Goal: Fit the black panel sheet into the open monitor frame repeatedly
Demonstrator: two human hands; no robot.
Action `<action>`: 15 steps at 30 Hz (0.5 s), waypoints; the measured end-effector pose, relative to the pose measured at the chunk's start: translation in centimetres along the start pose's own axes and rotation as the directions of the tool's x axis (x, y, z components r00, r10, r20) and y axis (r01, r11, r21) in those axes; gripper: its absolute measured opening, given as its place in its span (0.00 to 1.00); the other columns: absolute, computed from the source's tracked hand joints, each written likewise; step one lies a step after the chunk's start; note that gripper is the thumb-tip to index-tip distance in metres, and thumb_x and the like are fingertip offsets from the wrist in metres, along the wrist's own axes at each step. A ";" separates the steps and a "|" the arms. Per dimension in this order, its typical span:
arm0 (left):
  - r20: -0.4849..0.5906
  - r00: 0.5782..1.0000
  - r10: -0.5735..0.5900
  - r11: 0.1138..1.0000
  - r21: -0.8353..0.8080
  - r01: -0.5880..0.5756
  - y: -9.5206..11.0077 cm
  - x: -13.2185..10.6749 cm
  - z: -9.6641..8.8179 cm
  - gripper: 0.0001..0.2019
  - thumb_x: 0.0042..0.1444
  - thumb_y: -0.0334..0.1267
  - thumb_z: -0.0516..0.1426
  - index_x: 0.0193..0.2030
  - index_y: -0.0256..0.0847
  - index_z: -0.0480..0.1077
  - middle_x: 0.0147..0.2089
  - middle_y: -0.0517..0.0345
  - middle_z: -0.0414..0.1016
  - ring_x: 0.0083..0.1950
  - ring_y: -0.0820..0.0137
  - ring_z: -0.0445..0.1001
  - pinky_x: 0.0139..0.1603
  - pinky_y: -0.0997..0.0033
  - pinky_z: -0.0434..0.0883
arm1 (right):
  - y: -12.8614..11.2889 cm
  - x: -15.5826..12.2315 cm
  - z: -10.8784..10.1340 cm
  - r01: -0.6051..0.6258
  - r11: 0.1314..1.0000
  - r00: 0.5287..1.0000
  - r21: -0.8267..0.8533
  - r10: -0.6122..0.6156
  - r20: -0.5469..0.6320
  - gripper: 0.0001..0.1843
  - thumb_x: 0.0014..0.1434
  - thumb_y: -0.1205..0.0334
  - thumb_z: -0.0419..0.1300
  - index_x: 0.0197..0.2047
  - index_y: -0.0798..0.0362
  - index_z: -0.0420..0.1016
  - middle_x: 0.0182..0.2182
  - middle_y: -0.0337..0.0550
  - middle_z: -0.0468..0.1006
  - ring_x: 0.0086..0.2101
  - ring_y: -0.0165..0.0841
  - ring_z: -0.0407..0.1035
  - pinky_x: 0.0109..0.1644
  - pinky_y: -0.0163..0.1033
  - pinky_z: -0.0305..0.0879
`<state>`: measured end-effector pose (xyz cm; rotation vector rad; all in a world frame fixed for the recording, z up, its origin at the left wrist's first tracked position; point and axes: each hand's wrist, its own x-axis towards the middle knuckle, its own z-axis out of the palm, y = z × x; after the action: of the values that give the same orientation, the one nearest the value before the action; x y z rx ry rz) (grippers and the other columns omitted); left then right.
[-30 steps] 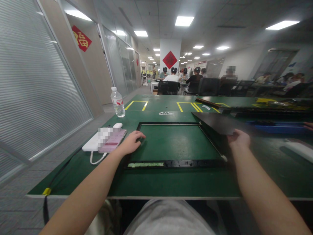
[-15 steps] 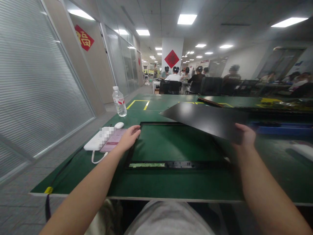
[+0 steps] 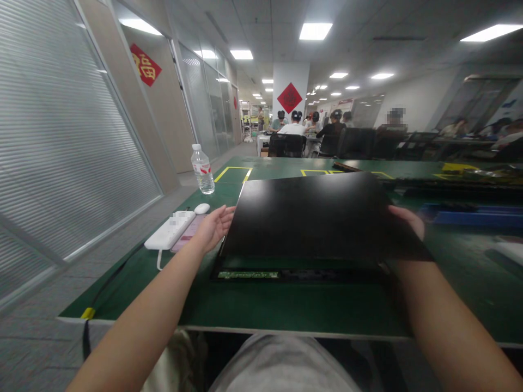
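A thin, glossy black screen panel (image 3: 314,218) is held above a black rectangular frame (image 3: 327,276), covering most of it. Along the frame's near side a strip of green circuit board (image 3: 249,275) still shows. My right hand (image 3: 408,220) grips the panel's right edge, thumb on top and the other fingers hidden beneath. At the panel's left edge is my left hand (image 3: 216,226), palm turned inward and fingers loosely spread; whether its fingertips touch the edge is hard to tell.
Left of the frame lie a white power strip (image 3: 169,230), a phone (image 3: 188,234) and a white mouse (image 3: 202,208). A water bottle (image 3: 202,171) stands behind them. Blue parts (image 3: 474,214) lie at the right on the green table (image 3: 310,310). People sit at farther tables.
The panel has swung left and down, from tilted at the right to nearly over the whole frame. My left hand has come off the frame's left side and opened.
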<state>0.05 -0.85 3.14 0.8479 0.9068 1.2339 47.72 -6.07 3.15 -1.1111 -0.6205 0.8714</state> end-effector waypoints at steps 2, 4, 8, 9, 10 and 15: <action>-0.017 1.000 0.019 1.000 0.007 -0.019 0.1 -0.1 0.2 0.10 0.51 0.34 0.61 0.40 0.33 0.77 0.35 0.50 0.82 0.33 0.68 0.78 0.35 0.72 0.74 | -0.1 -0.3 0.6 -0.031 0.999 0.997 0.035 0.033 -0.073 0.03 0.53 0.69 0.61 0.31 0.52 0.75 0.27 0.39 0.81 0.32 0.35 0.77 0.42 0.39 0.76; -0.039 0.997 0.074 0.997 0.026 -0.073 0.2 -0.1 0.2 0.14 0.44 0.30 0.64 0.41 0.34 0.78 0.36 0.51 0.83 0.36 0.66 0.79 0.37 0.71 0.74 | -0.2 -0.6 1.1 -0.075 0.997 0.990 0.036 0.078 -0.114 0.05 0.52 0.71 0.62 0.30 0.52 0.75 0.25 0.37 0.80 0.30 0.34 0.76 0.41 0.38 0.76; -0.043 0.989 0.140 0.989 0.055 -0.138 0.5 0.3 -0.3 0.18 0.38 0.31 0.66 0.41 0.34 0.79 0.37 0.51 0.83 0.39 0.60 0.80 0.36 0.68 0.74 | 0.1 -0.7 1.7 -0.221 0.975 0.975 -0.007 0.221 0.016 0.03 0.54 0.67 0.60 0.32 0.53 0.76 0.25 0.42 0.81 0.31 0.39 0.77 0.40 0.42 0.76; -0.034 0.988 0.152 0.987 0.055 -0.150 0.7 0.4 -0.5 0.18 0.38 0.32 0.66 0.41 0.34 0.79 0.36 0.51 0.83 0.39 0.60 0.80 0.35 0.68 0.73 | 0.3 -0.7 1.7 -0.244 0.969 0.968 -0.030 0.245 0.053 0.04 0.55 0.66 0.59 0.33 0.52 0.76 0.26 0.43 0.81 0.31 0.40 0.77 0.40 0.43 0.76; -0.026 0.986 0.166 0.985 0.049 -0.164 0.8 0.4 -0.6 0.18 0.38 0.32 0.66 0.41 0.34 0.79 0.36 0.51 0.83 0.38 0.60 0.80 0.34 0.69 0.73 | 0.4 -0.7 1.8 -0.262 0.963 0.960 -0.061 0.266 0.083 0.04 0.55 0.64 0.59 0.33 0.52 0.76 0.26 0.43 0.81 0.32 0.40 0.77 0.40 0.44 0.76; -0.065 0.975 0.212 0.974 -0.070 -0.216 1.5 0.2 -0.7 0.14 0.40 0.33 0.65 0.37 0.33 0.80 0.35 0.52 0.82 0.34 0.65 0.78 0.34 0.71 0.73 | 1.1 -1.5 2.9 -0.338 0.918 0.902 -0.207 0.379 0.209 0.07 0.56 0.59 0.58 0.36 0.48 0.77 0.31 0.45 0.83 0.34 0.43 0.78 0.42 0.47 0.76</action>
<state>-1.17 -0.37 4.17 0.8695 0.8232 1.4770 44.31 -5.67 3.12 -1.3042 -0.7126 1.3112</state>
